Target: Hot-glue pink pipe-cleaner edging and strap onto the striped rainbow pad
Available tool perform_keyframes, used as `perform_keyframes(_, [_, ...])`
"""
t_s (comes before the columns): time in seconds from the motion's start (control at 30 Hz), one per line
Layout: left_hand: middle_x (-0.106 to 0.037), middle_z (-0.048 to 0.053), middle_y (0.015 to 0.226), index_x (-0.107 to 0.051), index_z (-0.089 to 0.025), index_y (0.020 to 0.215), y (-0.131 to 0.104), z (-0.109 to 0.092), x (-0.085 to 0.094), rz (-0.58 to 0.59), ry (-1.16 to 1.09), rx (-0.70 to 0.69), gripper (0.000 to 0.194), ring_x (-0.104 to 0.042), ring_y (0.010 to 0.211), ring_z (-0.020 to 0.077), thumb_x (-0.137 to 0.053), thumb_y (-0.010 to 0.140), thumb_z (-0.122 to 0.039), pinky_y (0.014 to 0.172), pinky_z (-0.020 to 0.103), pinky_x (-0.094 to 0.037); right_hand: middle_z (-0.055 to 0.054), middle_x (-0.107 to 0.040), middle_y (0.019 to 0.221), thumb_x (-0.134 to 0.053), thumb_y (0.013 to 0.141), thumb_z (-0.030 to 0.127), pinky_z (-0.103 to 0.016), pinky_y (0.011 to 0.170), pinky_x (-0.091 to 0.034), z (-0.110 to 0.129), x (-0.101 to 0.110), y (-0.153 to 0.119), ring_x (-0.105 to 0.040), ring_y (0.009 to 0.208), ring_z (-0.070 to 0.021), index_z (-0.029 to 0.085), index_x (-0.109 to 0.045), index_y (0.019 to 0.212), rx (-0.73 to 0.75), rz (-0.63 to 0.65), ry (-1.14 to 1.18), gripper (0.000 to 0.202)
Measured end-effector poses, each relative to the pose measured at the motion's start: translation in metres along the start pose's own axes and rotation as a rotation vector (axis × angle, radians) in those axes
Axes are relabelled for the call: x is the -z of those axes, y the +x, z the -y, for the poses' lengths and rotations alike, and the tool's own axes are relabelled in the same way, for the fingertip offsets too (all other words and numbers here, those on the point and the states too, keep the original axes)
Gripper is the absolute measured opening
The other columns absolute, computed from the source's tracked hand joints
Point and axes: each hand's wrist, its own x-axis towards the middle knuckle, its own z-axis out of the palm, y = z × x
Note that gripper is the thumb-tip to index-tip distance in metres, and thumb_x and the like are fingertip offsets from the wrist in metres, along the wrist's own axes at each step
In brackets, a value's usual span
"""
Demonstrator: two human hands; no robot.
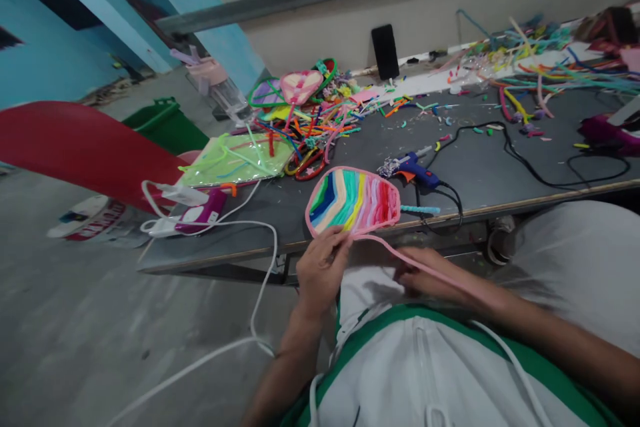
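Counted: one rainbow-striped, pink-edged chenille panel [353, 200], one pink chenille strip [384, 242], one blue glue gun [419, 169], one black rectangular phone [385, 52]. The panel is at the near edge of a dark grey table [373, 145]; one green plastic bin [170, 130] stands beyond its left end. Left hand [323, 267] pinches the panel's near edge; right hand [417, 271] curls inward, blurred, its grip indeterminable.

No txt legible; lettering [99, 223] on wht bucket [131, 235] too blurry to ID.
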Motion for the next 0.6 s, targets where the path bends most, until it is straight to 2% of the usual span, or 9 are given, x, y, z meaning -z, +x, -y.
perform_keyframes(0.07, [-0.074,0.006,0.098,-0.073,-0.019,0.095,0.003,0.004,0.005,0.012,-0.030,0.024,0.013,-0.069,0.094,0.0184,-0.067,0.083,-0.018,0.090,0.033,-0.054,0.001,-0.065,0.064,-0.058,0.070,0.012,-0.021,0.047,-0.043,-0.001,0.024,-0.018,-0.059,0.051,-0.0123,0.018,-0.066,0.080,0.055,0.110,-0.302,0.014])
perform_keyframes(0.17, [-0.073,0.006,0.100,-0.073,-0.019,0.095,0.005,0.011,0.012,0.013,-0.049,0.048,0.013,-0.068,0.095,0.0183,-0.068,0.082,-0.019,0.091,0.034,-0.053,0.000,-0.068,0.068,-0.054,0.078,0.017,-0.021,0.050,-0.042,0.015,0.067,-0.048,-0.061,0.055,-0.0129,0.020,-0.070,0.089,0.082,0.184,-0.409,0.020])
perform_keyframes(0.2, [-0.073,0.006,0.099,-0.073,-0.019,0.094,0.005,0.013,0.014,0.013,-0.052,0.048,0.013,-0.068,0.095,0.0182,-0.068,0.082,-0.019,0.091,0.034,-0.053,0.000,-0.068,0.071,-0.052,0.081,0.020,-0.022,0.051,-0.043,0.023,0.081,-0.054,-0.061,0.055,-0.0130,0.020,-0.071,0.093,0.097,0.119,-0.451,0.022])
perform_keyframes(0.27, [-0.073,0.006,0.099,-0.072,-0.019,0.093,0.006,0.017,0.016,0.018,-0.062,0.054,0.012,-0.067,0.094,0.0184,-0.069,0.082,-0.020,0.090,0.034,-0.054,-0.001,-0.068,0.072,-0.048,0.086,0.025,-0.024,0.054,-0.045,0.043,0.104,-0.056,-0.060,0.055,-0.0136,0.021,-0.068,0.102,0.141,-0.180,-0.515,0.026])
perform_keyframes(0.33, [-0.072,0.006,0.098,-0.072,-0.019,0.092,0.007,0.019,0.017,0.021,-0.085,0.064,0.011,-0.067,0.094,0.0189,-0.068,0.082,-0.022,0.089,0.035,-0.054,-0.004,-0.070,0.081,-0.049,0.087,0.028,-0.026,0.066,-0.049,0.061,0.120,-0.039,-0.064,0.068,-0.0165,0.020,-0.066,0.107,0.238,-0.467,-0.657,0.027])
perform_keyframes(0.4, [-0.072,0.007,0.098,-0.072,-0.019,0.091,0.007,0.019,0.017,0.018,-0.111,0.072,0.010,-0.067,0.094,0.0195,-0.067,0.083,-0.023,0.089,0.035,-0.054,-0.010,-0.069,0.106,-0.053,0.086,0.026,-0.029,0.084,-0.047,0.074,0.128,-0.008,-0.065,0.092,-0.0205,0.017,-0.063,0.111,0.236,-0.620,-0.848,0.028])
perform_keyframes(0.47, [-0.072,0.007,0.098,-0.072,-0.019,0.091,0.007,0.020,0.017,0.014,-0.133,0.075,0.010,-0.067,0.095,0.0202,-0.066,0.083,-0.024,0.088,0.036,-0.054,-0.013,-0.064,0.120,-0.059,0.085,0.029,-0.031,0.091,-0.045,0.083,0.127,0.029,-0.062,0.105,-0.0234,0.015,-0.058,0.120,0.167,-0.561,-0.924,0.038])
perform_keyframes(0.53, [-0.072,0.007,0.098,-0.072,-0.020,0.090,0.007,0.021,0.017,0.017,-0.145,0.069,0.010,-0.068,0.095,0.0207,-0.066,0.084,-0.024,0.087,0.036,-0.054,-0.015,-0.064,0.120,-0.067,0.080,0.032,-0.033,0.092,-0.045,0.090,0.122,0.060,-0.061,0.110,-0.0267,0.015,-0.056,0.121,0.144,-0.518,-0.934,0.046])
perform_keyframes(0.6, [-0.072,0.008,0.097,-0.072,-0.019,0.090,0.007,0.022,0.017,0.014,-0.147,0.054,0.010,-0.068,0.094,0.0208,-0.066,0.084,-0.024,0.087,0.036,-0.054,-0.016,-0.066,0.116,-0.077,0.069,0.030,-0.034,0.090,-0.046,0.094,0.118,0.081,-0.061,0.109,-0.0289,0.015,-0.057,0.118,0.101,-0.488,-0.927,0.055])
